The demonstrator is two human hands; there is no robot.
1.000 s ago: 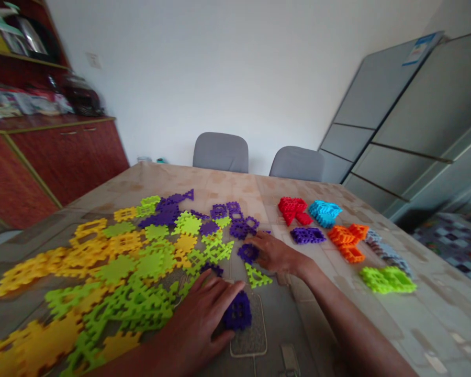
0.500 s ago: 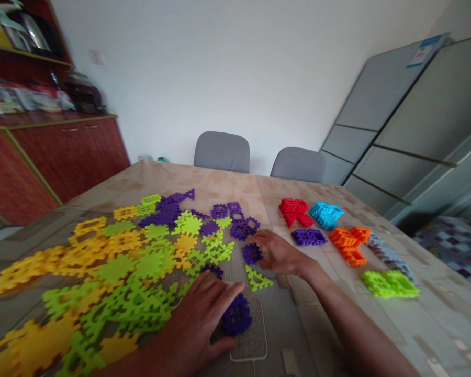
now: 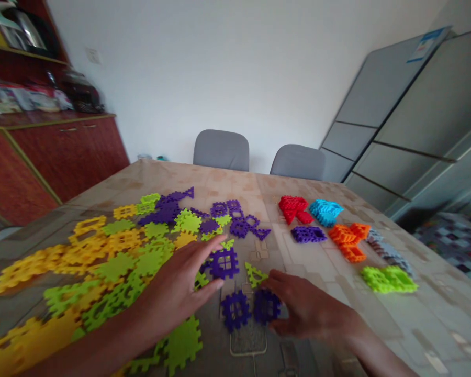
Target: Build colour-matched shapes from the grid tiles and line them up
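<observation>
My right hand [image 3: 304,301] has its fingers and thumb around the edge of a purple toothed square building piece [image 3: 267,306] near the front of the table. Beside that lies another purple square piece [image 3: 236,310] with a window-like grid. My left hand [image 3: 180,280] is open, thumb and fingers apart, over the edge of the pile. Just past its fingertips is a purple window-shaped piece [image 3: 224,263]; whether the hand touches it I cannot tell. A green triangular piece [image 3: 255,274] lies by my right fingertips, partly covered by them.
Yellow pieces [image 3: 90,248] and green pieces [image 3: 120,267] spread over the left. Further off lie more purple pieces [image 3: 239,228]. To the right stand stacks: red [image 3: 292,208], blue [image 3: 325,212], purple [image 3: 308,234], orange [image 3: 347,241], grey [image 3: 388,251] and green [image 3: 388,279].
My right hand has come nearer with a purple square piece. My left hand has moved forward off the near purple square. A purple triangle now shows where my right hand was.
</observation>
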